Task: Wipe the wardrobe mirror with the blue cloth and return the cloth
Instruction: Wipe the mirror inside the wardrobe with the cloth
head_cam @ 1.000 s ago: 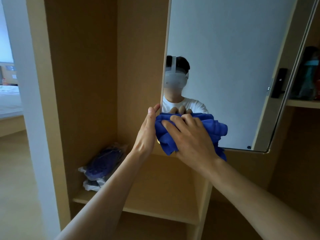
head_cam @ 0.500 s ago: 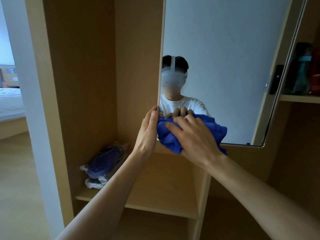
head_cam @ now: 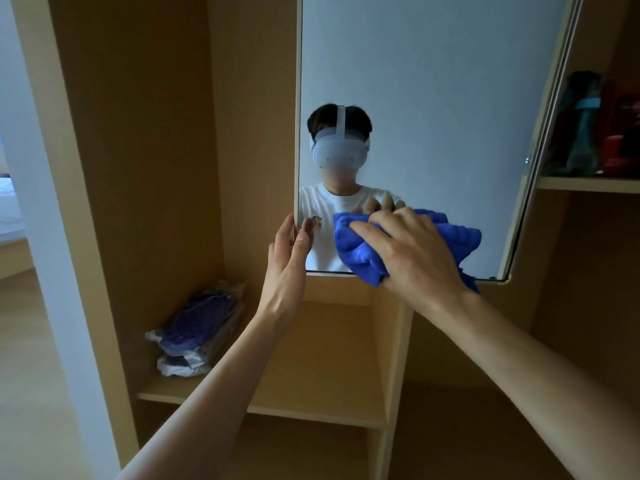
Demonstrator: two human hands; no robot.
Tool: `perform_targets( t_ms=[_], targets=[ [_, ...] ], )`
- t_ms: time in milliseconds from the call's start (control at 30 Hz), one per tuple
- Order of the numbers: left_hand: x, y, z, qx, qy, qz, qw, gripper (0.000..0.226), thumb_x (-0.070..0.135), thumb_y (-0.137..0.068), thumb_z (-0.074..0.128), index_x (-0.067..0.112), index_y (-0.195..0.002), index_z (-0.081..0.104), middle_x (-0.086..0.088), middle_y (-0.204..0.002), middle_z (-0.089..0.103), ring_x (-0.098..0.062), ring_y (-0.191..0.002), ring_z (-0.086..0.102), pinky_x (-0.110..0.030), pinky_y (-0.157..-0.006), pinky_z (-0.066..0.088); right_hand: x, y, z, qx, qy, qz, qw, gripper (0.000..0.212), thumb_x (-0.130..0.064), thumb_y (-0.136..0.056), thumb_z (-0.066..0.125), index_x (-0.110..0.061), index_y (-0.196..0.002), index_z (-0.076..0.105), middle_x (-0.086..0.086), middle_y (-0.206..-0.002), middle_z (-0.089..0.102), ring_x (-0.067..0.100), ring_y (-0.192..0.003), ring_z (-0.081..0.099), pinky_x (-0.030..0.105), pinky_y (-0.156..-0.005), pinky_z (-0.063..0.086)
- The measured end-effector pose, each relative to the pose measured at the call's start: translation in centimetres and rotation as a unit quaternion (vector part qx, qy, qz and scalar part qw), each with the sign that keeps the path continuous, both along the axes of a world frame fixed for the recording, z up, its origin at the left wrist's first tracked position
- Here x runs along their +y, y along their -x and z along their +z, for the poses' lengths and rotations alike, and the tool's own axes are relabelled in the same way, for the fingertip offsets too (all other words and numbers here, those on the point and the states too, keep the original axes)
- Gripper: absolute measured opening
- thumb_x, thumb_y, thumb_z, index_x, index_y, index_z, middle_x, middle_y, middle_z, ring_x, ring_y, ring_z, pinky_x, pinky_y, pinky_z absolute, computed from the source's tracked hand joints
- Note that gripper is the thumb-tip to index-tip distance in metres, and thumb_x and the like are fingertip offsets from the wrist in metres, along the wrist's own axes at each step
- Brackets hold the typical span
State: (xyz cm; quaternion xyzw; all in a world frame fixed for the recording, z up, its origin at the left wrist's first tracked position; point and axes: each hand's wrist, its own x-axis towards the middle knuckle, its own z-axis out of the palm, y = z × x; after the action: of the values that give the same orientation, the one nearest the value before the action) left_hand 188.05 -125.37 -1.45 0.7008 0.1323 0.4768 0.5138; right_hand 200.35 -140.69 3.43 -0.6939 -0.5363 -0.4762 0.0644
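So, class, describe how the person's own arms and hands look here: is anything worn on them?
Both forearms are bare to the frame's edge, no sleeves showing. The left hand and right hand carry no gloves, rings or watch that can be seen. The mirror reflects a white T-shirt.

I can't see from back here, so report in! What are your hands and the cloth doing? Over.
Left hand pinching mirror by its left edge. Right hand holding bunched blue cloth against the mirror's lower part. Nothing in the way. Over.
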Motion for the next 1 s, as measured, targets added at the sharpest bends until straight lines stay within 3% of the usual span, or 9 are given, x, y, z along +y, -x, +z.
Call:
perform_targets(
  t_ms=[167, 233, 333, 433, 500, 567, 700, 833, 1000],
  targets=[
    [0.0, -0.1, -0.5, 0.013, -0.01, 0.012, 1.0, 0.068, 0.053, -0.091, 0.05, 0.042, -0.155, 0.028, 0.039, -0.121, 0.047, -0.01, -0.138, 0.043, -0.044, -0.12, 0.034, -0.7, -0.1, -4.3, 0.038, 0.05, 0.004, 0.998, 0.05, -0.014, -0.081, 0.064, -0.022, -0.131, 0.058, 0.0, -0.11, 0.061, 0.026, -0.09, 0.05, 0.04, -0.074, 0.04],
    [-0.1, -0.2, -0.6, 0.014, -0.034, 0.017, 0.999, 0.067, 0.04, -0.096, 0.055, 0.039, -0.156, 0.026, 0.051, -0.114, 0.05, -0.015, -0.139, 0.043, -0.046, -0.118, 0.035, -0.7, -0.2, -4.4, 0.04, 0.048, 0.004, 0.998, 0.049, -0.015, -0.083, 0.063, -0.023, -0.131, 0.057, 0.0, -0.11, 0.061, 0.025, -0.091, 0.05, 0.04, -0.073, 0.041],
    [0.0, -0.3, -0.8, 0.027, -0.08, 0.038, 0.996, 0.067, 0.023, -0.103, 0.056, 0.031, -0.159, 0.021, 0.067, -0.099, 0.04, -0.017, -0.135, 0.041, -0.041, -0.114, 0.035, -0.5, -0.2, -3.5, 0.029, 0.052, 0.002, 0.998, 0.046, -0.013, -0.084, 0.059, -0.021, -0.13, 0.057, 0.001, -0.11, 0.06, 0.026, -0.092, 0.05, 0.039, -0.074, 0.039],
    [0.1, -0.3, -1.3, 0.052, -0.103, 0.049, 0.992, 0.071, 0.025, -0.103, 0.056, 0.031, -0.161, 0.015, 0.068, -0.098, 0.037, -0.013, -0.133, 0.037, -0.034, -0.105, 0.03, -0.9, -0.5, -2.4, 0.016, 0.044, 0.004, 0.999, 0.037, -0.017, -0.091, 0.045, -0.018, -0.127, 0.057, 0.004, -0.108, 0.061, 0.027, -0.091, 0.05, 0.04, -0.076, 0.04],
    [0.1, -0.3, -1.6, 0.06, -0.097, 0.052, 0.992, 0.075, 0.027, -0.102, 0.058, 0.032, -0.161, 0.013, 0.061, -0.106, 0.039, -0.012, -0.136, 0.035, -0.034, -0.107, 0.031, -1.4, -1.2, -1.1, 0.016, 0.025, -0.005, 1.0, 0.037, -0.021, -0.094, 0.052, -0.018, -0.13, 0.056, 0.005, -0.113, 0.061, 0.028, -0.095, 0.051, 0.043, -0.081, 0.043],
    [-0.3, -0.5, -1.8, 0.063, -0.08, 0.058, 0.993, 0.079, 0.028, -0.1, 0.06, 0.034, -0.162, 0.012, 0.042, -0.119, 0.037, -0.013, -0.138, 0.036, -0.036, -0.11, 0.035, -2.2, -2.1, 0.3, 0.015, -0.007, -0.012, 1.0, 0.043, -0.019, -0.089, 0.065, -0.017, -0.131, 0.057, 0.007, -0.117, 0.06, 0.029, -0.097, 0.051, 0.047, -0.082, 0.044],
    [-1.5, -1.1, -2.3, 0.072, -0.061, 0.081, 0.992, 0.086, 0.031, -0.098, 0.062, 0.039, -0.161, 0.004, 0.01, -0.137, 0.034, -0.006, -0.121, 0.04, -0.031, -0.098, 0.035, -3.6, -3.6, 2.0, 0.003, -0.035, -0.022, 0.999, 0.047, -0.011, -0.082, 0.065, -0.014, -0.128, 0.057, 0.009, -0.119, 0.059, 0.032, -0.096, 0.053, 0.048, -0.078, 0.044],
    [-2.1, -1.8, -2.7, 0.076, -0.06, 0.095, 0.991, 0.092, 0.033, -0.097, 0.064, 0.038, -0.161, -0.001, 0.002, -0.142, 0.033, -0.008, -0.119, 0.039, -0.03, -0.096, 0.033, -3.9, -4.1, 0.4, 0.005, -0.022, -0.017, 1.0, 0.038, -0.013, -0.09, 0.058, -0.017, -0.128, 0.056, 0.003, -0.111, 0.059, 0.028, -0.096, 0.051, 0.047, -0.085, 0.043],
    [-1.8, -1.9, -2.8, 0.081, -0.055, 0.098, 0.99, 0.09, 0.03, -0.096, 0.064, 0.034, -0.162, 0.003, 0.014, -0.137, 0.028, -0.002, -0.124, 0.033, -0.029, -0.099, 0.031, -4.4, -4.4, -2.9, 0.041, 0.016, -0.009, 0.999, 0.041, -0.016, -0.093, 0.058, -0.023, -0.133, 0.054, -0.003, -0.109, 0.058, 0.023, -0.097, 0.049, 0.044, -0.091, 0.043]
  ],
)
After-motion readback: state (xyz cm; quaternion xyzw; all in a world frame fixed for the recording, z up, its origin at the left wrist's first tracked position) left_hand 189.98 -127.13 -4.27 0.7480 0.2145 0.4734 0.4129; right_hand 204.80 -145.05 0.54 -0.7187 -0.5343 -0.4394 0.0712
